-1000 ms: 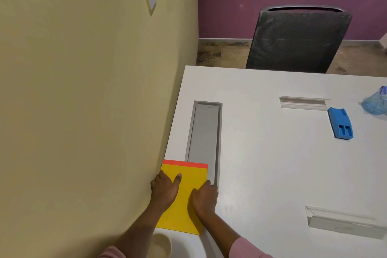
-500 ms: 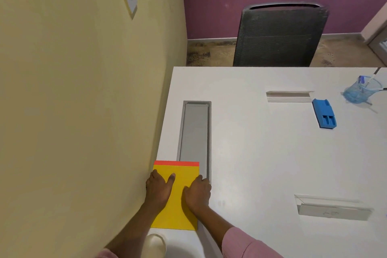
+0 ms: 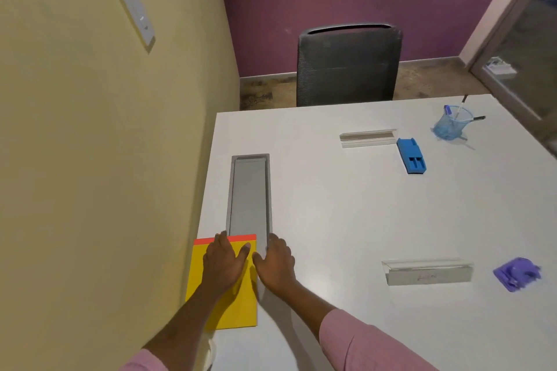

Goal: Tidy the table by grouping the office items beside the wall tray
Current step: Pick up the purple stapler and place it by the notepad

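A yellow notepad (image 3: 239, 309) with an orange top strip lies at the table's left edge against the yellow wall, its top edge at the near end of the grey recessed tray (image 3: 250, 190). My left hand (image 3: 224, 265) lies flat on the pad with fingers spread. My right hand (image 3: 275, 265) rests flat on the table at the pad's right edge, thumb touching it. A blue stapler-like item (image 3: 411, 155), a blue mesh pen cup (image 3: 450, 125) and a purple item (image 3: 517, 274) sit far right.
Two clear acrylic holders lie on the white table (image 3: 331, 220): one at the back (image 3: 367, 137), one near right (image 3: 428, 272). A black mesh chair (image 3: 346, 66) stands behind the table. A glass door is at the far right.
My right hand has slid off the notepad to its right edge. The view has swung right, bringing the pen cup and the purple item into sight.
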Available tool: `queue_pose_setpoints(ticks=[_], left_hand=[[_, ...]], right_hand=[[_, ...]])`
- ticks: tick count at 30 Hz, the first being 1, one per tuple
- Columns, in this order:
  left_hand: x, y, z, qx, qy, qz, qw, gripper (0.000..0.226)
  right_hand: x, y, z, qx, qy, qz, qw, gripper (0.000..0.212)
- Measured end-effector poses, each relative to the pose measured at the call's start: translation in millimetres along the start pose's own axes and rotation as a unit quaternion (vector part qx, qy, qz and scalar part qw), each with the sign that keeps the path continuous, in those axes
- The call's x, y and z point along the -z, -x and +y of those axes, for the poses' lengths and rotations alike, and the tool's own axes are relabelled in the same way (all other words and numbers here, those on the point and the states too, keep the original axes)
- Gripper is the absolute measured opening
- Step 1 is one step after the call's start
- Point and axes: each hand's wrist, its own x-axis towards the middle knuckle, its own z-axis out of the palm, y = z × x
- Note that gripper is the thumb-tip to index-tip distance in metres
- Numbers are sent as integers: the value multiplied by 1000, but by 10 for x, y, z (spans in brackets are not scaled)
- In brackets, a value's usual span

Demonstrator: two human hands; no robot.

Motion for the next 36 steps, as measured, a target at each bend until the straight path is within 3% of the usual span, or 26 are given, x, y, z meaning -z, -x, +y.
queue_pose_setpoints(ticks=[9, 20, 36], left_hand=[[125, 303, 722, -137, -11, 13, 990, 76], [-83, 1039, 1694, -313, 16, -22, 949, 74], [-478, 1770, 2784, -419, -6, -71, 905, 73]], right_hand=[[869, 493, 195, -14, -31, 105, 994, 68], [1576, 1257, 642, -75, -94, 240, 963, 63], [2583, 1934, 1492, -144, -117, 328, 926, 56]])
